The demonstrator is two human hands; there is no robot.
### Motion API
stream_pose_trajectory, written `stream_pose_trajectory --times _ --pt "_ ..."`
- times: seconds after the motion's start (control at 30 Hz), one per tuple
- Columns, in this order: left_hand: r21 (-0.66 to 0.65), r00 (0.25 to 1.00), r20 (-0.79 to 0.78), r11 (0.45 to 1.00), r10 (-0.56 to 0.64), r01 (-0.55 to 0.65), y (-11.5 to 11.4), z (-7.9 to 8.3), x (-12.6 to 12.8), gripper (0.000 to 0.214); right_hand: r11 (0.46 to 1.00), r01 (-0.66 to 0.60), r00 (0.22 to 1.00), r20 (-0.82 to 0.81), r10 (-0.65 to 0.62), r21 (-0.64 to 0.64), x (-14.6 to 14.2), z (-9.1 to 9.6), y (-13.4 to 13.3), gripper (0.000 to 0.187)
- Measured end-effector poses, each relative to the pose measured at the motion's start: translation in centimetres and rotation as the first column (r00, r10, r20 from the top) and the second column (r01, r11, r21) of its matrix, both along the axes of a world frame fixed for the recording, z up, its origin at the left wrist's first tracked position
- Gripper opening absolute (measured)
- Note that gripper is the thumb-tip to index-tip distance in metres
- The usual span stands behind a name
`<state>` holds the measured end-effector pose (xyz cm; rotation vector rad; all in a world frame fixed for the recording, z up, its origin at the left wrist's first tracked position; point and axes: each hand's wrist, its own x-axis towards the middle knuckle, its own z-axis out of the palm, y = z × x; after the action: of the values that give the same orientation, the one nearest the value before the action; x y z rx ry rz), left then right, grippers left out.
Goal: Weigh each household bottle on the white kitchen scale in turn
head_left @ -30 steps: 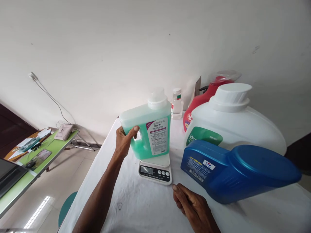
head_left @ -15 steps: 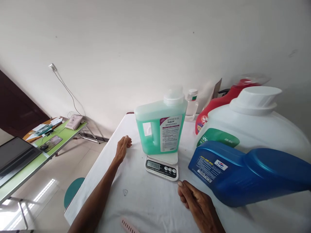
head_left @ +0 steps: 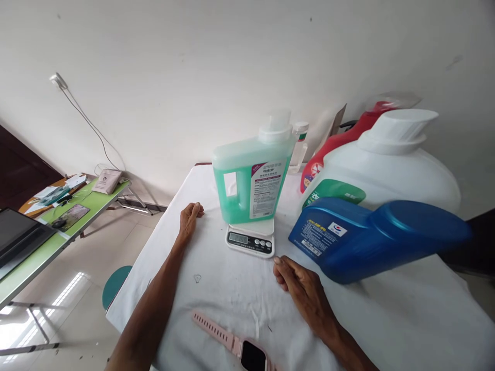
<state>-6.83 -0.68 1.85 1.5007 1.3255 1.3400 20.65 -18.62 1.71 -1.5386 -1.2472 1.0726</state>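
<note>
A jug of green liquid [head_left: 240, 178] with a pale cap and a printed label stands upright on a white digital kitchen scale [head_left: 250, 243]. The scale's display looks faint, and I cannot read it. To the left of the jug, my left hand [head_left: 190, 219] rests on the cloth with its fingers curled in, apart from the jug. My right hand [head_left: 300, 281] lies closed just off the scale's front right corner, thumb along the folded fingers. Neither hand shows anything in it. Nearer to me lies a smartwatch with a pink strap [head_left: 216, 330].
At the right are a blue bottle [head_left: 359, 242], a large white jug [head_left: 402, 175], a red bottle [head_left: 340, 139] and a small clear bottle [head_left: 298, 149]. A white cloth [head_left: 216, 293] covers the table. Left stand a green table [head_left: 81, 221] with a laptop [head_left: 23, 242] and a teal stool [head_left: 116, 286].
The camera view has tipped downward, so everything sits higher in the picture and more of the smartwatch shows. Both hands, the green jug and the scale keep their places.
</note>
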Motion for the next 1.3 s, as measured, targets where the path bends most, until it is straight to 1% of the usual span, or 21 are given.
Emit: stream_pose_trajectory --times 0.13,0.2,0.27,0.37,0.43,0.5,0.6,0.77,1.03,1.3 --pt "0.061 0.999 -0.034 0.998 0.024 -0.022 -0.8 0.5 0.7 0.045 1.0 0.004 1.0 -0.004 -0.004 0.005 -0.2 0.2 -0.1 0.056" --pt "0.08 0.999 -0.034 0.997 0.014 -0.012 -1.3 0.7 1.4 0.042 1.0 0.009 1.0 -0.008 -0.009 0.0 -0.2 0.2 -0.1 0.055" --pt "0.076 0.999 -0.029 0.997 -0.029 0.031 -1.8 0.9 2.3 0.042 1.0 0.014 1.0 -0.003 -0.014 -0.007 -0.2 0.1 -0.1 0.056" --pt "0.041 0.99 -0.059 0.991 -0.126 0.129 -2.4 0.8 3.4 0.042 1.0 0.013 1.0 0.016 -0.013 -0.007 -0.1 -0.2 -0.1 0.057" --pt "0.008 0.98 -0.101 0.984 -0.174 0.176 -2.6 0.5 3.7 0.042 1.0 0.009 1.0 0.024 -0.009 -0.009 -0.1 -0.3 -0.1 0.057" --pt "-0.027 0.971 -0.138 0.981 -0.194 0.192 -2.5 0.1 3.7 0.042 1.0 0.005 1.0 0.027 -0.004 -0.016 0.0 -0.4 -0.1 0.057" --pt "-0.059 0.965 -0.169 0.979 -0.2 0.193 -2.3 -0.2 3.4 0.042 1.0 -0.005 1.0 0.022 0.005 -0.024 0.1 -0.5 0.0 0.057" --pt "-0.09 0.955 -0.21 0.977 -0.211 0.196 -2.2 -0.2 3.3 0.039 1.0 -0.014 0.999 0.031 0.015 -0.026 0.2 -0.6 -0.1 0.057" --pt "-0.106 0.943 -0.257 0.976 -0.21 0.189 -1.9 -0.5 3.2 0.037 1.0 -0.016 0.999 0.047 0.017 -0.012 0.2 -0.7 0.0 0.055" --pt "-0.127 0.941 -0.275 0.978 -0.195 0.166 -2.5 0.0 3.3 0.035 1.0 -0.017 0.998 0.064 0.017 0.002 0.4 -1.0 -0.1 0.056"
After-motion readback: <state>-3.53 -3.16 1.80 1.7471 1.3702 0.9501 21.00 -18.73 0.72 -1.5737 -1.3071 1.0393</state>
